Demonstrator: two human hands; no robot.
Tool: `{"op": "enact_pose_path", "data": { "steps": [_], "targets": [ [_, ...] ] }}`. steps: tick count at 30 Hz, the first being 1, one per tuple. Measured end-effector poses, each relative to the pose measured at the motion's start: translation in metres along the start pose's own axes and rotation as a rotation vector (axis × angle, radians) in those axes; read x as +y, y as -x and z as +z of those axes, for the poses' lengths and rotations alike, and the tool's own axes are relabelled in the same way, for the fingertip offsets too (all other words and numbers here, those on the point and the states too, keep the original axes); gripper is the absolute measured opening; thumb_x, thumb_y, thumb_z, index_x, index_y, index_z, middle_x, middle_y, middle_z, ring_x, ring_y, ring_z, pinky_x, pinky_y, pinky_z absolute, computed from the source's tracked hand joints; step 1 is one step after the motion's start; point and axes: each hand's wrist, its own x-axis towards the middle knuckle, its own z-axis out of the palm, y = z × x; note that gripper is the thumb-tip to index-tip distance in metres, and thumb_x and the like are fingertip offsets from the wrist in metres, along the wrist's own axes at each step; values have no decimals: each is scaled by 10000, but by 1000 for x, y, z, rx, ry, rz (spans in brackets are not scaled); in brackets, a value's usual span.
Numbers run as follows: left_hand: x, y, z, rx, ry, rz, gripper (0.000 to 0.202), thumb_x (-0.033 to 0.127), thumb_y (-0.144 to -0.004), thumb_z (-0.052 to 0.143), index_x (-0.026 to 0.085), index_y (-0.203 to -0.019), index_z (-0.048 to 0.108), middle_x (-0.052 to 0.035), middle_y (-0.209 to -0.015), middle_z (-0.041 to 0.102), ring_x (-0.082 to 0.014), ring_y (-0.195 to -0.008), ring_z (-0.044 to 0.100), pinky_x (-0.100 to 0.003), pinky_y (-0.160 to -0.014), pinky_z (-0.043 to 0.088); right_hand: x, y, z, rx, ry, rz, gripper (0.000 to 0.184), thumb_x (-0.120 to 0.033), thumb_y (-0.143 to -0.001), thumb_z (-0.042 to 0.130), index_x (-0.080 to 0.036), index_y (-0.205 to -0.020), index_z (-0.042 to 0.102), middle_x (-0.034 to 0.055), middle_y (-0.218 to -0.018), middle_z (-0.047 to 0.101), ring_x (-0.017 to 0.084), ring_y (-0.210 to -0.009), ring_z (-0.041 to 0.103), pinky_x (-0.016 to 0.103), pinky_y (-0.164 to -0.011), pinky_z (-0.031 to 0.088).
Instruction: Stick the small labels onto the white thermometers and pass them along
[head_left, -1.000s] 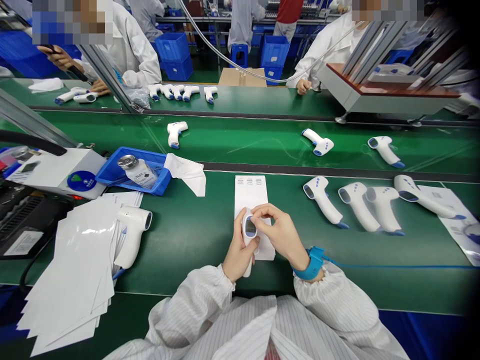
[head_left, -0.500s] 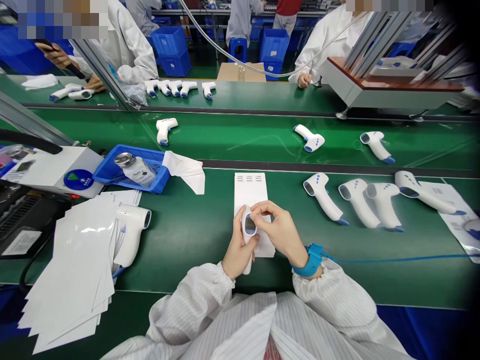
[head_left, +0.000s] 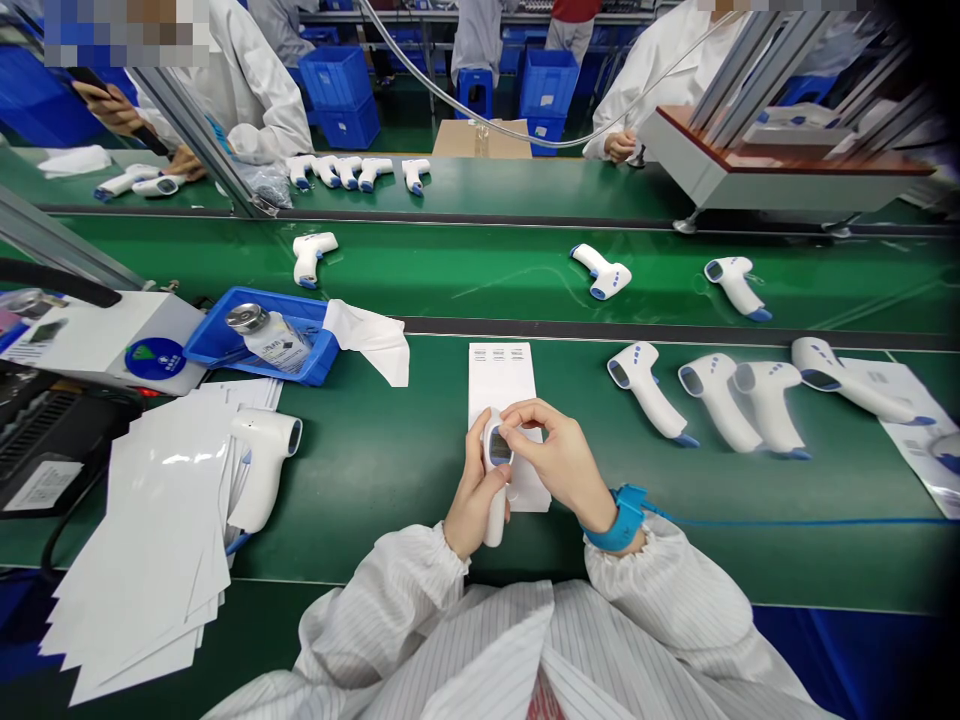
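My left hand (head_left: 476, 485) is wrapped round a white infrared thermometer (head_left: 496, 510), its small dark screen facing up at me. The thumb lies just below the screen. Closed at the fingertips, my right hand (head_left: 559, 455) grips the upper right edge of the thermometer's head by the screen; whether a thin film is between the fingers is too small to tell. Beneath both hands lies a white printed sheet (head_left: 501, 375), partly hidden. A blue strap (head_left: 621, 520) with a cord circles my right wrist. Several more thermometers (head_left: 651, 392) lie on the bench to the right.
At the left, another thermometer (head_left: 262, 470) rests against fanned white sheets (head_left: 150, 510). Behind them stands a blue tray (head_left: 322, 370) with a metal-capped bottle (head_left: 274, 338), a white cloth (head_left: 371, 345) over its edge. Thermometers ride a green belt (head_left: 450, 270); co-workers sit across it.
The thermometers on the belt have shifted a little to the left. My left thumb has moved slightly up; otherwise both hands stay in place. The co-worker's hand at the back right has shifted.
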Motion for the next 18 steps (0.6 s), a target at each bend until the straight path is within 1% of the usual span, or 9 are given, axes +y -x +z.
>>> {"op": "enact_pose_path", "data": {
  "steps": [2,4,10,18],
  "targets": [
    [-1,0,-1,28,0,-24,710,426,-906,441,358,-1507,70,-9,-834,550,-90,-413,461,-268,-423,413,0,0,0,-4,5,-1,58,-241,-762,621,-210,-720,646,32,-922,691,184,-866,626,347,-847,476],
    [-2,-1,0,46,-5,-32,689,422,-914,417,360,-1507,72,4,-778,525,-92,-401,452,-267,-416,409,1,-1,0,-7,13,-2,62,-241,-764,616,-210,-720,647,34,-923,692,185,-864,626,353,-850,478],
    [-1,-2,1,53,-19,-37,712,398,-900,422,361,-1511,58,-1,-785,532,-98,-403,448,-270,-418,411,2,-2,1,-6,26,-21,62,-243,-761,613,-211,-719,645,31,-904,692,183,-845,625,357,-846,479],
    [-5,-3,-1,39,21,-25,707,354,-898,412,360,-1510,60,7,-764,525,-89,-374,442,-255,-384,395,4,-3,-1,-32,8,-55,52,-234,-776,633,-216,-727,639,24,-894,676,183,-872,619,337,-838,476]
  ]
}}
